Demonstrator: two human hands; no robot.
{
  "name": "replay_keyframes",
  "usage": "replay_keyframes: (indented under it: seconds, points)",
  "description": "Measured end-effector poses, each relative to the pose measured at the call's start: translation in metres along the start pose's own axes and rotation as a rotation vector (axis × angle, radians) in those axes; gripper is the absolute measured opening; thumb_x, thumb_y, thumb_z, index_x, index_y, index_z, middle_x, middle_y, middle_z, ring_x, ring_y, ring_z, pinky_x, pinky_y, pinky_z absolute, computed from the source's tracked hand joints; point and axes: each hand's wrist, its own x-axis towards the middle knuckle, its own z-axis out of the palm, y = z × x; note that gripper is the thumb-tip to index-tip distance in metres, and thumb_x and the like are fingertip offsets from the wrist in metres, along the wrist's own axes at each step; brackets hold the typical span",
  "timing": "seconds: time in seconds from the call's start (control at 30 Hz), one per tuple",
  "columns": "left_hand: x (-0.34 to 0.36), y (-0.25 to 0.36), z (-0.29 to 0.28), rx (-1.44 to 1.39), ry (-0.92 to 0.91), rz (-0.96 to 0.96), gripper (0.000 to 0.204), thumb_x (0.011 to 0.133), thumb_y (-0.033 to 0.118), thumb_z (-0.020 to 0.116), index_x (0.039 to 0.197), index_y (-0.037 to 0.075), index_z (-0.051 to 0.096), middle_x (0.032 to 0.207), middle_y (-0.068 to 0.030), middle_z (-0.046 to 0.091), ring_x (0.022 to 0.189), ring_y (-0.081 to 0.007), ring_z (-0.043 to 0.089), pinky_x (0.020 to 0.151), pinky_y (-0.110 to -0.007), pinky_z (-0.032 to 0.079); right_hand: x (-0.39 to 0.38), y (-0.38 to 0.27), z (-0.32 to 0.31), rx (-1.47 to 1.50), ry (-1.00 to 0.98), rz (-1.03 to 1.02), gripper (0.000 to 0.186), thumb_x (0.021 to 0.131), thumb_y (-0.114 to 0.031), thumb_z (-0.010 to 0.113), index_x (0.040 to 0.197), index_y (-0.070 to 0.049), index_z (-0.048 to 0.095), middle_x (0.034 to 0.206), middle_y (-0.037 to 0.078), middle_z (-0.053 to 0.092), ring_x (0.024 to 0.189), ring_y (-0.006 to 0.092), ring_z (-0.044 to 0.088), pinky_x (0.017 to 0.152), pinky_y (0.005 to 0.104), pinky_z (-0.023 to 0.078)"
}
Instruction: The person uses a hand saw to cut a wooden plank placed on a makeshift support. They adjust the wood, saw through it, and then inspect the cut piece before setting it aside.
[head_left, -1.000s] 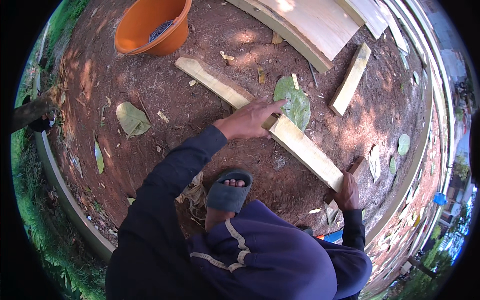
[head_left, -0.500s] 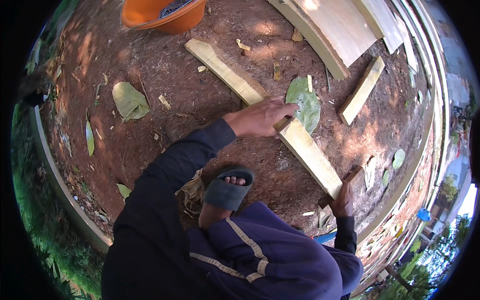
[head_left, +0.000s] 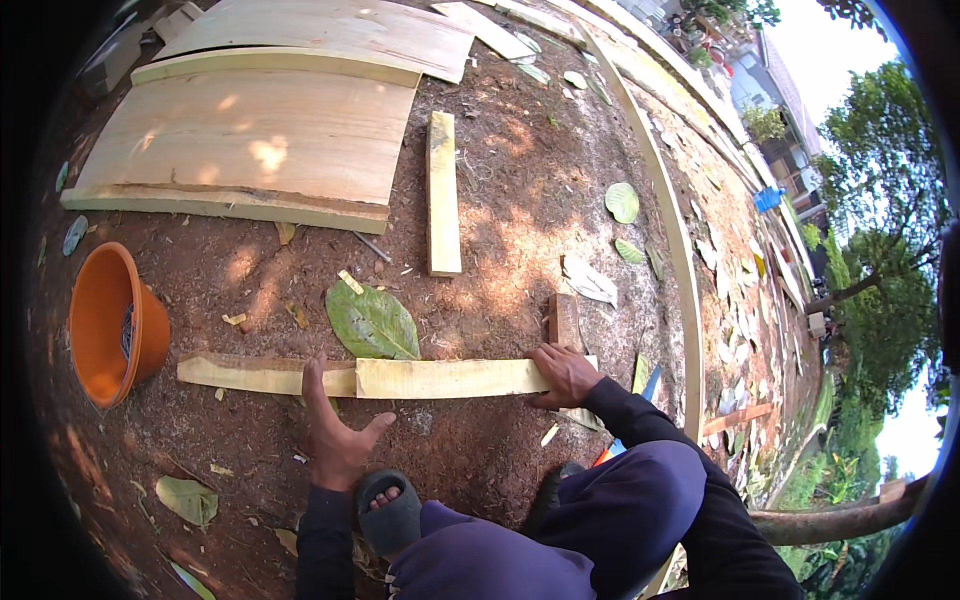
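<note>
Two pale lengths of sawn wood lie almost in line across the ground in front of me. The right wood piece overlaps or butts against the left wood piece; which one cannot be told. My right hand grips the right piece near its far right end. Beside the joint, my left hand is open with thumb spread, its fingertips at the edge of the left piece. A short brown block sticks out beyond my right hand. Under the wood's far edge rests a large green leaf.
An orange bucket with thin metal pieces inside stands at the left. Wide wooden boards lie at the far left, and a separate wood strip lies beyond the leaf. A long timber edge runs along the right. My sandalled foot is close by.
The view has swung toward the right. My left hand has come off the wood joint and opened, while my right hand stays at the right end. The wood pieces now look nearly aligned.
</note>
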Motion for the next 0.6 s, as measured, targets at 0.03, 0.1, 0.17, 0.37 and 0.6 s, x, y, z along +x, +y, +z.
replay_keyframes:
  seconds: [0.03, 0.1, 0.17, 0.37, 0.6]
  points:
    - [-0.011, 0.002, 0.002, 0.003, 0.048, -0.023, 0.108, 0.073, 0.027, 0.091, 0.157, -0.002, 0.029, 0.156, -0.0263, 0.039, 0.147, -0.0425, 0.036, 0.123, -0.051, 0.030, 0.003, 0.003, -0.001, 0.000, -0.001, -0.041, 0.076, 0.084, -0.059, 0.074, 0.134, -0.005, 0.054, 0.119, 0.019, 0.064, 0.118, 0.0359, 0.063, 0.100, 0.0478, 0.048]
    - [-0.035, 0.004, 0.014, -0.020, 0.146, -0.096, 0.099, 0.078, 0.032, 0.088, 0.153, -0.003, 0.033, 0.148, -0.0254, 0.046, 0.143, -0.0415, 0.040, 0.121, -0.051, 0.031, 0.005, 0.005, -0.006, 0.161, -0.046, 0.033, 0.073, 0.089, -0.063, 0.067, 0.133, -0.006, 0.056, 0.117, 0.021, 0.065, 0.115, 0.0380, 0.064, 0.099, 0.0499, 0.049]
    - [-0.056, 0.009, 0.022, -0.006, 0.127, -0.205, 0.091, 0.082, 0.033, 0.083, 0.150, -0.004, 0.036, 0.141, -0.0228, 0.050, 0.134, -0.0385, 0.047, 0.116, -0.050, 0.036, 0.005, 0.008, -0.007, 0.295, -0.087, 0.085, 0.075, 0.095, -0.070, 0.056, 0.131, -0.005, 0.063, 0.118, 0.024, 0.068, 0.113, 0.0421, 0.065, 0.097, 0.0525, 0.051]
    - [-0.074, 0.031, 0.042, -0.296, 0.046, -0.447, 0.071, 0.090, 0.026, 0.078, 0.141, -0.005, 0.041, 0.127, -0.0169, 0.056, 0.112, -0.0269, 0.058, 0.098, -0.041, 0.047, 0.038, 0.005, -0.015, 0.413, -0.335, 0.121, 0.086, 0.094, -0.076, 0.052, 0.132, -0.001, 0.066, 0.123, 0.026, 0.069, 0.120, 0.0413, 0.064, 0.103, 0.0483, 0.048]
    - [-0.076, 0.033, 0.075, -0.853, -0.204, -0.991, 0.042, 0.099, 0.022, 0.072, 0.130, 0.001, 0.053, 0.118, -0.0114, 0.063, 0.105, -0.0205, 0.066, 0.086, -0.036, 0.055, 0.053, 0.012, -0.023, 0.510, -0.527, 0.236, 0.091, 0.088, -0.079, 0.058, 0.127, 0.003, 0.071, 0.126, 0.024, 0.070, 0.119, 0.0359, 0.066, 0.104, 0.0457, 0.047]
